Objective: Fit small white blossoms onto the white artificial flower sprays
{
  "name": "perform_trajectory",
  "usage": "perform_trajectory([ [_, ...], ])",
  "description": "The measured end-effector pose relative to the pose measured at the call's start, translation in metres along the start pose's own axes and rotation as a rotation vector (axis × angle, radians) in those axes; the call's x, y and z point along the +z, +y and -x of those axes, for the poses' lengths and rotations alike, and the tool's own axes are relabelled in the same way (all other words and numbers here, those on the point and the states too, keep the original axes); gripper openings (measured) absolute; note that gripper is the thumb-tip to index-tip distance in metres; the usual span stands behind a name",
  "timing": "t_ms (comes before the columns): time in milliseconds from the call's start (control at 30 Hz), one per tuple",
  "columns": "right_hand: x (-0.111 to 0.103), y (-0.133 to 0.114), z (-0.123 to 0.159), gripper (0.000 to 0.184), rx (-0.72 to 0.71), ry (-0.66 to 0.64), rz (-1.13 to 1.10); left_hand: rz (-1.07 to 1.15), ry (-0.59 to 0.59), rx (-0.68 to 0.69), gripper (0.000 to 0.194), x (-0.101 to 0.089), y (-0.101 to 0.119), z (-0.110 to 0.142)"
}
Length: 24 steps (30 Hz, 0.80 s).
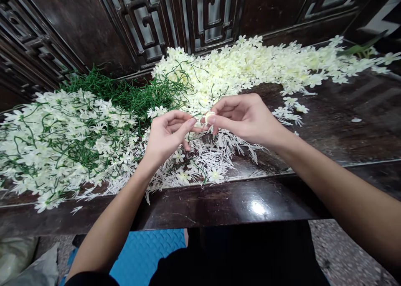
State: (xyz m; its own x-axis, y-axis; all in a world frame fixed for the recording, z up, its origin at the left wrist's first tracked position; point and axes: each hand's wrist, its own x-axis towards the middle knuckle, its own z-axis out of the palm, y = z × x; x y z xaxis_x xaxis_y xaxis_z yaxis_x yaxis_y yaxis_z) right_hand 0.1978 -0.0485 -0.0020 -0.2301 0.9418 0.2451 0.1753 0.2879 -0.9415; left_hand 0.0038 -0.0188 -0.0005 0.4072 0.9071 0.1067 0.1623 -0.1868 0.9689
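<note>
- head view: my right hand (247, 116) pinches a small, cream, petalled blossom of cloth-like material (209, 117) between thumb and fingers, above the dark, glossy wooden bench (344, 127).
- my left hand (167, 137) is just beside it, thumb and forefinger tips close together; i cannot tell whether they grip anything.
- below my hands lie thin, white, bristly strands (216, 152).
- behind them spreads a heap of loose, pale yellow-white, star-shaped flowers (238, 68), next to a tangle of thin, green, plastic-looking stems (125, 95).
</note>
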Motion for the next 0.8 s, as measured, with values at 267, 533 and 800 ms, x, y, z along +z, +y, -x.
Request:
perform_trajectory([
  [267, 0.0006, 0.0009, 0.0001, 0.011, 0.011, 0.047, 0.010, -0.038, -0.032, -0.029, 0.021, 0.0007, -0.0024, 0.0010],
  [533, 0.0005, 0.0030, 0.0003, 0.007, -0.015, 0.100, 0.012, 0.021, -0.103, -0.072, 0.049, -0.0014, -0.0012, -0.0013],
  [800, -0.0020, 0.0071, -0.0025, 0.009, -0.046, 0.079, -0.027, 0.061, -0.123, -0.114, 0.020, 0.0009, -0.0028, -0.0005],
])
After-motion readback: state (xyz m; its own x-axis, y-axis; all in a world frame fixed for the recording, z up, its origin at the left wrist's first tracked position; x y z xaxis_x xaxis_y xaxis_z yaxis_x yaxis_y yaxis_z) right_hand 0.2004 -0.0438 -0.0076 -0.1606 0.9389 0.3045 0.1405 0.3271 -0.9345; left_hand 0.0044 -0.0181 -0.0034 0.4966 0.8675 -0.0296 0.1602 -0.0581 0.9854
